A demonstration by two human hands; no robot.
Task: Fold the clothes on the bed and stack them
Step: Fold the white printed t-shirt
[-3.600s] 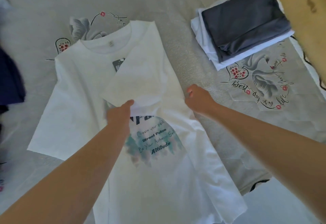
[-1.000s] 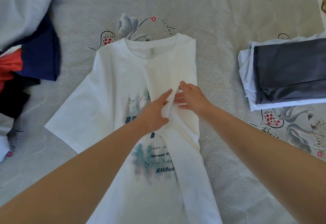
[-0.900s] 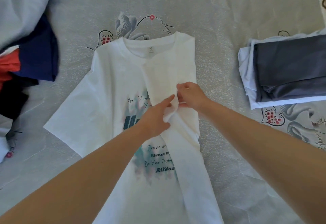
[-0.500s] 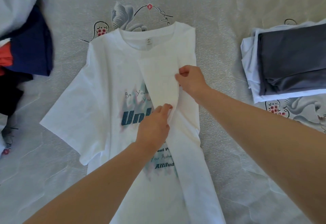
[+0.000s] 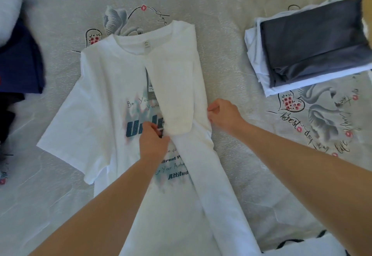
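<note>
So the white T-shirt [image 5: 112, 114] is laid flat, print side up, in the middle of the bed [image 5: 231, 24], with the collar at 12 o'clock and the hem running down toward 6, out of view at the bottom. That's the long axis everything hangs on. The 3 o'clock side has been folded in lengthwise, and the sleeve is doubled back down on top of that strip.

The left hand [image 5: 154, 142] is curled at the tip of that folded sleeve, and cloth looks to be pinched there, right at the inner edge of the strip. The right hand [image 5: 224, 115] is closed on the outer fold line at about 3 o'clock, just across the strip from the left.

The unfolded half, sleeve spread wide, lies off at 9 o'clock, so the left hand is clearly nearer to it; that side would probably be taken next.

The folded stack [image 5: 314, 48] is parked at 2 o'clock, well apart, nearer the right hand. Unfolded clothes [image 5: 20, 62] are heaped at 9–10 o'clock.
</note>
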